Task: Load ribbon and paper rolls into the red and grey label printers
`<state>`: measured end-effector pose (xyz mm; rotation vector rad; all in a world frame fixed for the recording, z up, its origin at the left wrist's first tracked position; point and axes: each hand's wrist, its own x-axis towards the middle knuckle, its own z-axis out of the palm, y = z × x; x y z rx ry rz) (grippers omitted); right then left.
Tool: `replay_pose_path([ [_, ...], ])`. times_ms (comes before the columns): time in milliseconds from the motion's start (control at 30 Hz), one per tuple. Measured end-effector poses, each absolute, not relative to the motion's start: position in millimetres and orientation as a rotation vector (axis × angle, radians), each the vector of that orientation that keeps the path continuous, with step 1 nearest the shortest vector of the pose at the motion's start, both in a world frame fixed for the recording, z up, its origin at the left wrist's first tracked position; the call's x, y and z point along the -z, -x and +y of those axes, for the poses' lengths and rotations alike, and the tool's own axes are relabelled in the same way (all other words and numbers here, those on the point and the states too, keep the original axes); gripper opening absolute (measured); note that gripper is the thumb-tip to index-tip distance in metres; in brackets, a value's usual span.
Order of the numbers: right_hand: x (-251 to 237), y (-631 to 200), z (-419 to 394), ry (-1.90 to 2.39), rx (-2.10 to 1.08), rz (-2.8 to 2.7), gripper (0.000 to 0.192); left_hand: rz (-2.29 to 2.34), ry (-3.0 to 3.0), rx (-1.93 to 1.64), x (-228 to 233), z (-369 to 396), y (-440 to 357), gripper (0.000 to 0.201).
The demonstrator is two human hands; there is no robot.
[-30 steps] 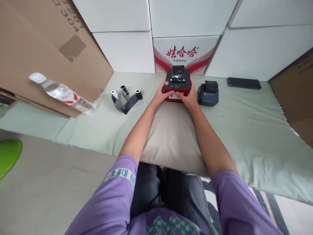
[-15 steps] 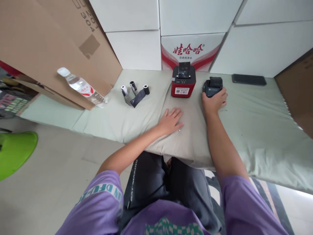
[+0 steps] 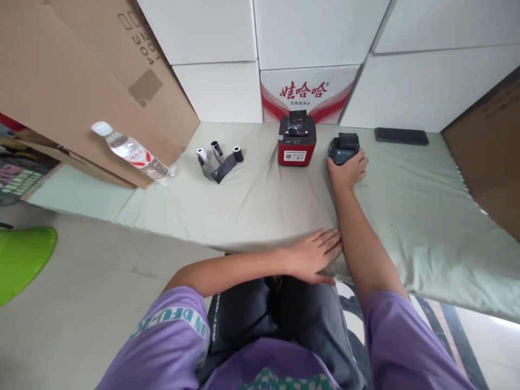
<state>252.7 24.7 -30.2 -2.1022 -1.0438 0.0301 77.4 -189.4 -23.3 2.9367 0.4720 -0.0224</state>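
Observation:
My right hand reaches forward and wraps around the front of a small dark grey printer on the pale green mat. Just left of it stands a red and black label printer, untouched. My left hand lies flat with fingers spread on the near edge of the mat, close to my lap. Three small paper rolls with a dark strip lie further left on the mat.
A water bottle leans against a large cardboard box at the left. White boxes and a red-printed carton stack along the back. A black phone lies at back right; a green stool stands on the floor.
Both hands let go of the red printer. My right hand moved right onto the dark grey printer; my left hand drew back to the mat's near edge.

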Motion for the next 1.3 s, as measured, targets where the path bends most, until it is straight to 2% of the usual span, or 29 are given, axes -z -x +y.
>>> replay_pose_path([
  [200,31,-254,26,2.103,-0.061,-1.044,0.088,0.389,-2.688,0.118,7,-231,-88,0.128],
  [300,33,-255,26,2.073,-0.063,-1.041,0.084,0.239,-2.349,0.176,-8,-224,-82,0.132],
  [367,34,-256,26,2.055,-0.072,-1.052,0.087,0.091,-2.025,0.229,-19,-208,-74,0.117],
  [433,34,-257,26,2.053,-0.085,-1.067,0.092,-0.024,-1.665,0.287,-30,-185,-69,0.076],
  [467,33,-257,25,2.055,-0.089,-1.075,0.094,0.002,-1.529,0.254,-33,-170,-67,0.055],
  [533,32,-257,24,2.061,-0.091,-1.094,0.097,0.189,-1.457,-0.029,-33,-138,-67,0.038],
  [633,28,-253,21,2.085,-0.075,-1.102,0.101,0.583,-1.532,-0.661,-13,-83,-69,0.028],
  [733,23,-249,19,2.133,-0.072,-1.112,0.106,0.852,-1.515,-0.975,16,-35,-65,0.023],
  [867,14,-248,8,2.155,-0.118,-1.182,0.107,0.929,-1.547,-1.070,34,-8,-51,0.020],
  [1067,3,-242,-59,2.148,-0.244,-1.330,0.082,1.214,-1.654,-1.121,31,-8,-43,0.016],
  [1300,14,-177,-133,1.991,-0.176,-1.430,0.076,1.262,-1.885,-1.035,31,1,-31,0.017],
])
